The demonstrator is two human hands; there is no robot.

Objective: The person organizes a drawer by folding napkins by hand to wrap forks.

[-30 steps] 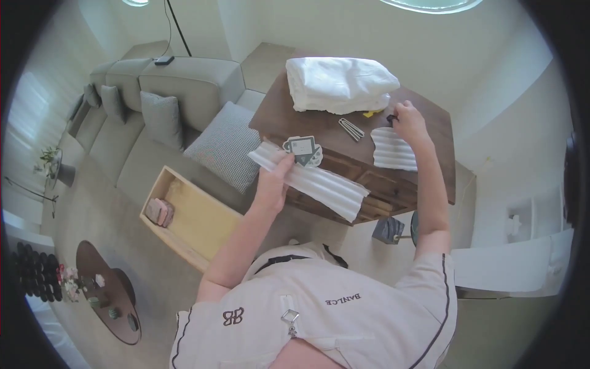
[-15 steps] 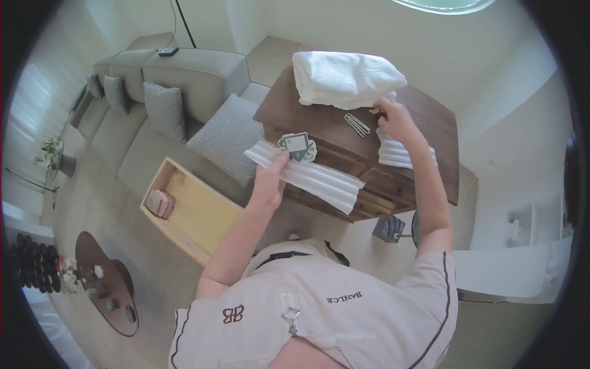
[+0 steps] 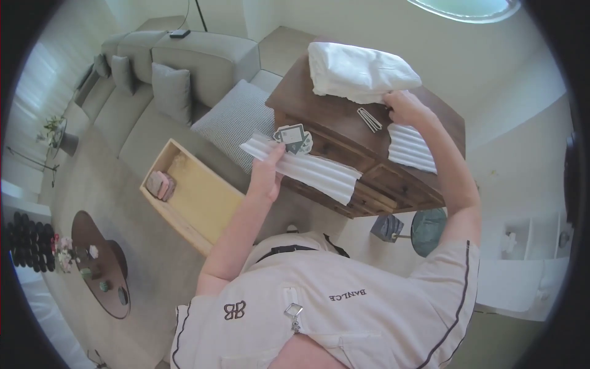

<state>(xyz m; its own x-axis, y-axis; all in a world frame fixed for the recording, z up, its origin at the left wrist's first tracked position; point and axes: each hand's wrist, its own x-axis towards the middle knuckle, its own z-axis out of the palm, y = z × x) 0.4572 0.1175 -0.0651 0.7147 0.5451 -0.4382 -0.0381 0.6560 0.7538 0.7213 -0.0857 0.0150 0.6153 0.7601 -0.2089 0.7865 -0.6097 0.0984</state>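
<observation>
My left hand [image 3: 265, 177] is closed on a white ridged strip [image 3: 319, 175], which stretches to the right in front of the wooden cabinet. At the thumb are several grey-and-white cut-out cards [image 3: 294, 139], pinched along with the strip. My right hand [image 3: 408, 109] is closed at the lower right edge of a folded white cloth [image 3: 362, 71] on the cabinet top. Its fingertips are partly hidden, so what they hold cannot be made out. Close to that hand lie white looped clips [image 3: 369, 120] and a second white ridged piece [image 3: 410, 149].
The brown wooden cabinet [image 3: 332, 126] has drawer fronts facing me. A pulled-out wooden drawer [image 3: 206, 203] with pinkish bundles [image 3: 160, 185] in it sits to the left. Behind it is a grey sofa [image 3: 144, 123] with cushions. A low oval table [image 3: 98, 264] is at far left.
My right hand has shifted to the cloth's edge, and the small yellow thing at its fingertips no longer shows. The left hand still holds the strip and cards. The view has turned slightly.
</observation>
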